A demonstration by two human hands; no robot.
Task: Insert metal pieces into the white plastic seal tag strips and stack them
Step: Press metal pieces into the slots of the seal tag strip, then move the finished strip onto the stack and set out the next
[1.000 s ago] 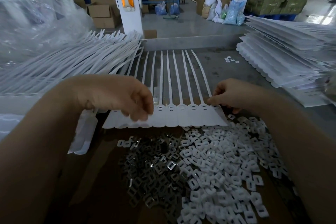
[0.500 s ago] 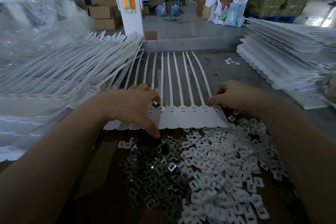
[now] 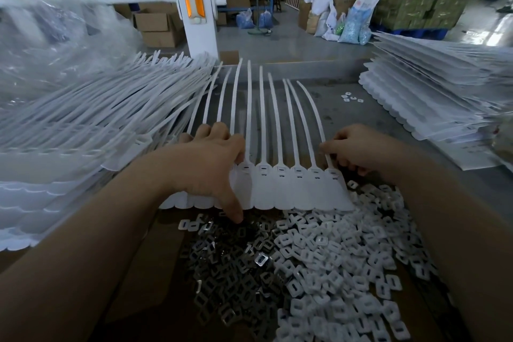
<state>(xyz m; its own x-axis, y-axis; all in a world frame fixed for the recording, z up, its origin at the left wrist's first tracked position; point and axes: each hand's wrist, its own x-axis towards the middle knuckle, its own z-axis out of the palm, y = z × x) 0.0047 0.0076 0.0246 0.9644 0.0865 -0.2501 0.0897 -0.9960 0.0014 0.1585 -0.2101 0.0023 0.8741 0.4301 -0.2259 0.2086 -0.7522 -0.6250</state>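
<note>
A white seal tag strip (image 3: 294, 189), a joined row of several tags with long tails pointing away, lies flat in front of me. My left hand (image 3: 211, 169) presses on its left part, fingers spread over the tag heads, thumb reaching down to the near edge by the metal pieces (image 3: 230, 266). My right hand (image 3: 358, 150) pinches the rightmost tag at its head. The dark metal pieces lie in a loose heap just below the strip. Whether either hand holds a metal piece is hidden.
A heap of small white plastic caps (image 3: 341, 264) sits right of the metal pieces on the brown board. Stacked tag strips (image 3: 69, 130) fill the left; another stack (image 3: 433, 97) rises at the right. A white pillar (image 3: 194, 8) stands beyond the table.
My left hand has slid left and further over the strip, its thumb stretching down toward the metal pieces. The right hand has stayed at the rightmost tag.
</note>
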